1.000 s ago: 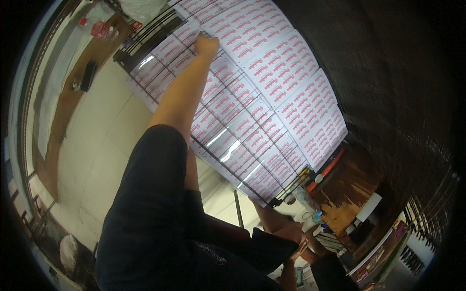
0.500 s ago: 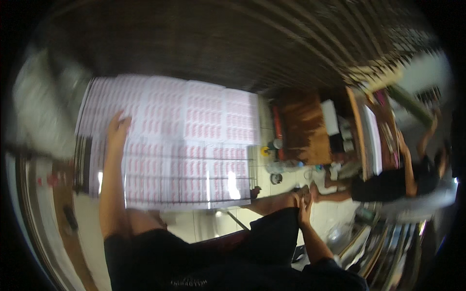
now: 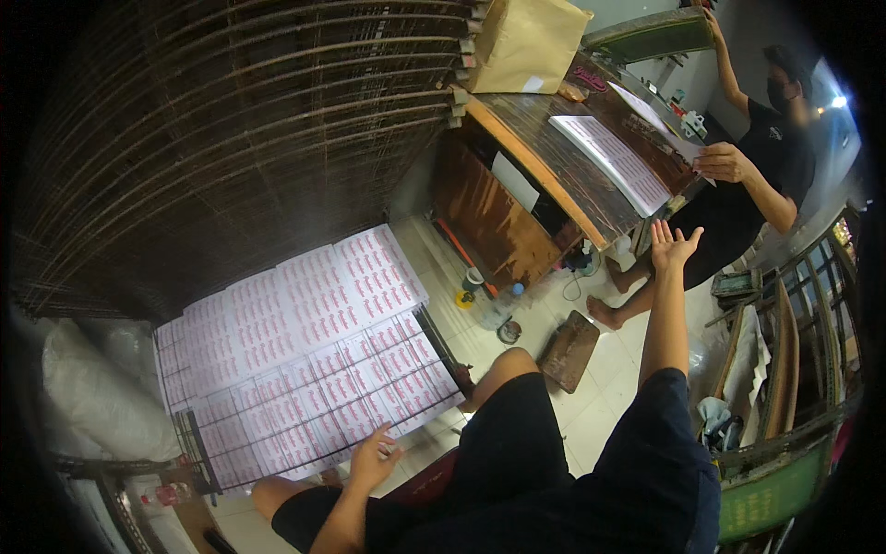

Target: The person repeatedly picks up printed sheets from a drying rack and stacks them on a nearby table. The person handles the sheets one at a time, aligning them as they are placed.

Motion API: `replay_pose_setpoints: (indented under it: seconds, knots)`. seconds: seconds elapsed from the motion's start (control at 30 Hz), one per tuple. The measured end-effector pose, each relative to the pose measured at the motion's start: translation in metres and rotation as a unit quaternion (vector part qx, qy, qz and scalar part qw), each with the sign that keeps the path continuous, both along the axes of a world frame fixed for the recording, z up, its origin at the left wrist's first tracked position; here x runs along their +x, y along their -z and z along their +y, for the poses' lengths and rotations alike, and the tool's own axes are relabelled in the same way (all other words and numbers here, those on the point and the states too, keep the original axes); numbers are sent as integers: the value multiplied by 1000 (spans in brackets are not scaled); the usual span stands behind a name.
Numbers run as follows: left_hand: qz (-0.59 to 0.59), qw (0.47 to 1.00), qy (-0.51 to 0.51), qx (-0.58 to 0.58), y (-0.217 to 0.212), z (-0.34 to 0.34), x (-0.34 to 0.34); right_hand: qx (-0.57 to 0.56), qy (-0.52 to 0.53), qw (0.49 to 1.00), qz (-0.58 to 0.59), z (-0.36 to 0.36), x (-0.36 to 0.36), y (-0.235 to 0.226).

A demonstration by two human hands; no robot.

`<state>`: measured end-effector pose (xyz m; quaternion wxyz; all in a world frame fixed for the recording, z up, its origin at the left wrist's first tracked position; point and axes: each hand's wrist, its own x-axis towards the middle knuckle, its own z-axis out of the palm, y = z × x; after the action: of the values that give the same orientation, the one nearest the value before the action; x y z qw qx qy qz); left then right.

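My right hand point(image 3: 676, 247) reaches out to the right with its palm up and fingers spread, holding nothing. Its fingertips are close to a co-worker's hand point(image 3: 726, 163), which grips a white printed sheet point(image 3: 661, 123). My left hand point(image 3: 373, 459) hovers at the near edge of a wire drying rack point(image 3: 196, 452), fingers loosely bent and apart, with nothing seen in them. Overlapping white sheets with rows of red print point(image 3: 305, 305) cover the rack. On the wooden table point(image 3: 512, 118) lies a stack of similar printed sheets point(image 3: 614, 164).
More rack tiers point(image 3: 231, 138) are raised at the upper left. The co-worker's other hand holds a green-meshed frame point(image 3: 651, 37) up. A brown paper package point(image 3: 526, 46) stands on the table. A low wooden stool point(image 3: 569, 351) is on the floor; several frames point(image 3: 784, 360) lean at right.
My view has turned right. My right hand has gone from my knee out toward the co-worker and opened. My left hand has moved from over the sheets to the rack's near edge.
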<state>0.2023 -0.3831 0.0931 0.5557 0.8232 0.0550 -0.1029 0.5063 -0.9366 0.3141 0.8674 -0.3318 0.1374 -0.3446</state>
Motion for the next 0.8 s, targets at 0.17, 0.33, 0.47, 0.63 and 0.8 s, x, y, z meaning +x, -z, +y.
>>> replay_pose_setpoints:
  seconds: [0.17,0.33,0.47,0.63,0.8]
  knots:
    - [58,981,-171,69,52,38,5,121,-72,985,-95,-1,-2,-8]
    - [54,978,-192,60,62,43,0,52,-194,977,-78,7,-9,-12]
    - [58,979,-182,72,66,38,1,-97,-234,967,35,22,-14,-18]
    - [59,980,-181,60,66,41,1,-272,-203,932,129,75,-19,-13]
    - [89,978,-187,-13,56,35,3,-270,-184,944,33,130,-61,-18]
